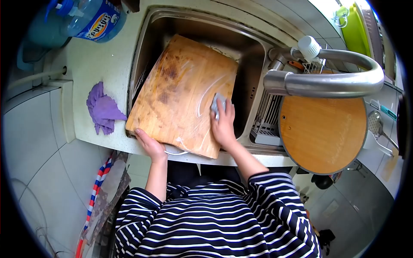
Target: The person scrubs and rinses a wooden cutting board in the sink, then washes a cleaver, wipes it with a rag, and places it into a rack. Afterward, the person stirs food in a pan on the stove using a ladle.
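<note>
Unreadable lettering on a jug and a teal strip.
Left of the sink (251,64), large stylised lettering crosses the blue label (99,26) of a plastic jug (117,31); right of the sink, a teal strip (388,112) carries small, pale marks, too blurred to read.

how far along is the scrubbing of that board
Done, it seems: the rectangular board's right side carries suds. In hand: the right hand presses a gray scrubber there while the left steadies the edge. Left: dark stains on the other side, then probably rinsing.
</note>
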`<control>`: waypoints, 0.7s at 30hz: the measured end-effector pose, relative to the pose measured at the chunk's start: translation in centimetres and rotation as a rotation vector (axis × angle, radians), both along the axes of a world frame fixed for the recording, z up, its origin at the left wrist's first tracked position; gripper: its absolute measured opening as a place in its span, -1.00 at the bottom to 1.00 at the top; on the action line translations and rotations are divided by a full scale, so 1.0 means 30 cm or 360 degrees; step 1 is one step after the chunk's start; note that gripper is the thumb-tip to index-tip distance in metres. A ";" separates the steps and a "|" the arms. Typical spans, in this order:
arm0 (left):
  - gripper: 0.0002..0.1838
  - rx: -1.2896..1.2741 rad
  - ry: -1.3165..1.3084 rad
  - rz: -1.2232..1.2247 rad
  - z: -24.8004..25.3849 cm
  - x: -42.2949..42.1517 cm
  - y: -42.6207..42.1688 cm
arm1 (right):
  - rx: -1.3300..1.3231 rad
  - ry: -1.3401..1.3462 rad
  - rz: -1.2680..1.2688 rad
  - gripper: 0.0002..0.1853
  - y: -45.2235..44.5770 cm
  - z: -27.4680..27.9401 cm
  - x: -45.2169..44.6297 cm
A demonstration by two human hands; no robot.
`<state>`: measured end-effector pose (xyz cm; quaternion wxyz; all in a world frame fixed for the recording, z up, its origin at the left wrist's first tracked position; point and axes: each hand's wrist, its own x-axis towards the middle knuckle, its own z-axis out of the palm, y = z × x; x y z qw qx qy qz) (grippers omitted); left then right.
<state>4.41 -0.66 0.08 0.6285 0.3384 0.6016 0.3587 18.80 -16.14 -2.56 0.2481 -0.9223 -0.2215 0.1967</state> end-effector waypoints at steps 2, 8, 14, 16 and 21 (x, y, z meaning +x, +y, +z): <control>-0.25 0.0025 0.0027 -0.0031 0.006 0.002 0.001 | 0.0053 0.0112 -0.0126 -0.47 0.032 -0.077 0.106; -0.23 0.0058 0.0015 -0.0043 0.008 0.004 0.000 | 0.0025 0.0188 -0.0103 -0.46 0.093 -0.245 0.350; -0.23 0.0086 0.0043 -0.0038 -0.013 -0.005 0.010 | 0.0029 0.0198 -0.0190 -0.45 0.078 -0.217 0.280; -0.24 0.0090 0.0044 -0.0043 -0.002 0.004 0.010 | 0.0051 0.0133 -0.0095 -0.44 0.038 -0.145 0.166; -0.27 0.0104 0.0041 -0.0074 0.009 0.009 0.017 | -0.0103 0.0041 0.0358 -0.30 -0.020 0.093 -0.118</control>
